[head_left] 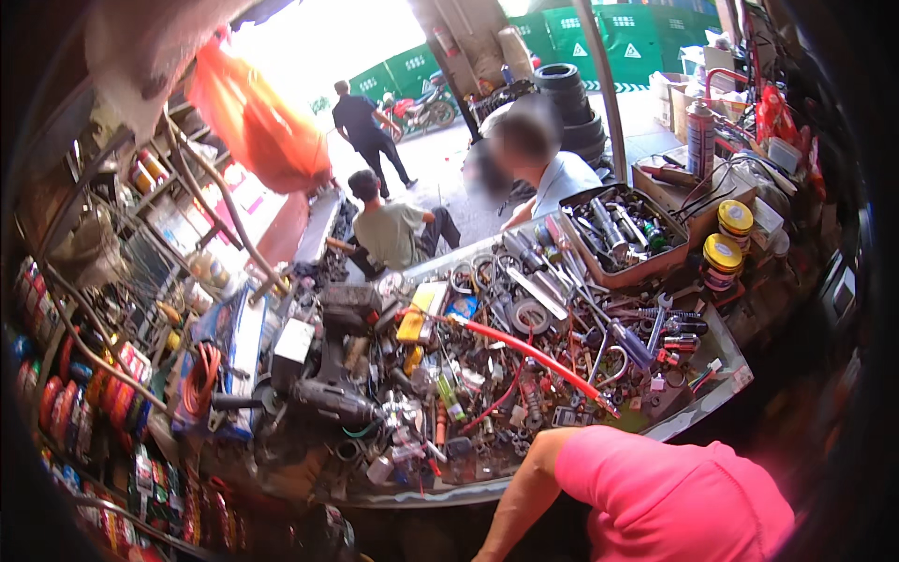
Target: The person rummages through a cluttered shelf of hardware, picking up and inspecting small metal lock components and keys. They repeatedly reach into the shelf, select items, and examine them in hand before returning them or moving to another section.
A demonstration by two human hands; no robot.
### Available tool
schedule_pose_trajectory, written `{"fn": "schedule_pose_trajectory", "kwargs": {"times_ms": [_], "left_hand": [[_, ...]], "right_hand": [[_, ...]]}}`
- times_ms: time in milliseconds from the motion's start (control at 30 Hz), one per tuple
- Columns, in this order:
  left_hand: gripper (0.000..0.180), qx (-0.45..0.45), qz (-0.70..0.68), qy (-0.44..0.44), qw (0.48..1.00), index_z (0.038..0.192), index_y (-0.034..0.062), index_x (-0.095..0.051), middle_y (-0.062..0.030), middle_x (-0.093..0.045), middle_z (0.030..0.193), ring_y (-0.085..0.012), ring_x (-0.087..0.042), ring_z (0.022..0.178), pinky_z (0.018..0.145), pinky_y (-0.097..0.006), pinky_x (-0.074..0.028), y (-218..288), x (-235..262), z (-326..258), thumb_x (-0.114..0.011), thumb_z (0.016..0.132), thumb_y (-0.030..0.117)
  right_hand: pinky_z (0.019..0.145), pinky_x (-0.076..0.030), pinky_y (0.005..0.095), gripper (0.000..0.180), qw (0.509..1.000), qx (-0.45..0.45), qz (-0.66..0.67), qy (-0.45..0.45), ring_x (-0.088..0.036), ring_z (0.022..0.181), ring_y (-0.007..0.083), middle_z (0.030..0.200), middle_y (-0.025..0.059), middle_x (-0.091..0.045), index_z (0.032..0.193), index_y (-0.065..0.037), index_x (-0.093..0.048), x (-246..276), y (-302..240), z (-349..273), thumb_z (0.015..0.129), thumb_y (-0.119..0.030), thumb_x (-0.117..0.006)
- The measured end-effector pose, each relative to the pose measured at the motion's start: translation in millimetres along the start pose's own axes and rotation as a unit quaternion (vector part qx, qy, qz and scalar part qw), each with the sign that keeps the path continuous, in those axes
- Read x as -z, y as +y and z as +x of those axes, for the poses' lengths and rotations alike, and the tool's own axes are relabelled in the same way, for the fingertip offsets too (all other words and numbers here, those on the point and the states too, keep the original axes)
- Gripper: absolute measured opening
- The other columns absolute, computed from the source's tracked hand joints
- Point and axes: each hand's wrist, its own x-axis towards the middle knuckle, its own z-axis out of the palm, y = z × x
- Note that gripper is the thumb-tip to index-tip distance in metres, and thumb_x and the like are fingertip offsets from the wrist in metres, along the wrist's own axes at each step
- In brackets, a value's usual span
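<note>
Neither of my hands is in the picture. A bare arm [526,487] in a short pink sleeve [660,482] bends at the lower right, and its hand is cut off by the lower edge. Whether this arm is mine I cannot tell. Just beyond it lies a cluttered workbench with a pale metal edge [698,409]. A red tube or thick cable [534,348] crosses the heap of small parts. Left of the heap rests a dark power drill [332,401]. Wrenches, a blue-handled screwdriver [630,345] and a roll of tape [531,316] lie among them.
A tin box [623,229] full of tools stands at the bench's back right, near yellow-lidded jars [722,260] and a spray can [700,140]. An orange bag [257,122] hangs at left. Beyond are three people, stacked tyres [573,108] and a red motorcycle [421,110].
</note>
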Motion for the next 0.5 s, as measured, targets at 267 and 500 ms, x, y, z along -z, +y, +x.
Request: {"fn": "schedule_pose_trajectory", "kwargs": {"times_ms": [267, 500], "left_hand": [[0.019, 0.017, 0.084, -0.086, 0.993, 0.098, 0.0060, -0.054, -0.0052, -0.057, 0.094, -0.0176, -0.055, 0.086, 0.074, -0.033, -0.046, -18.4, -67.3, 79.9, -0.048, 0.086, 0.019], [0.018, 0.035, 0.124, -0.127, 0.983, 0.098, 0.0059, -0.055, -0.0052, -0.057, 0.095, -0.0176, -0.055, 0.086, 0.074, -0.033, -0.046, -53.6, -123.2, 151.2, -0.049, 0.085, 0.018]], "right_hand": [[0.064, -0.048, 0.0356, 0.022, 0.993, -0.070, -0.012, 0.091, -0.059, 0.072, 0.0274, 0.074, 0.0099, -0.061, 0.084, -0.003, -0.062, 13.3, 0.5, -36.9, 0.076, -0.023, -0.058], [0.064, -0.048, 0.0356, 0.022, 0.976, -0.133, 0.003, 0.175, -0.059, 0.072, 0.0273, 0.075, 0.0101, -0.060, 0.084, -0.003, -0.062, 25.6, 17.7, -72.1, 0.076, -0.023, -0.059]]}}
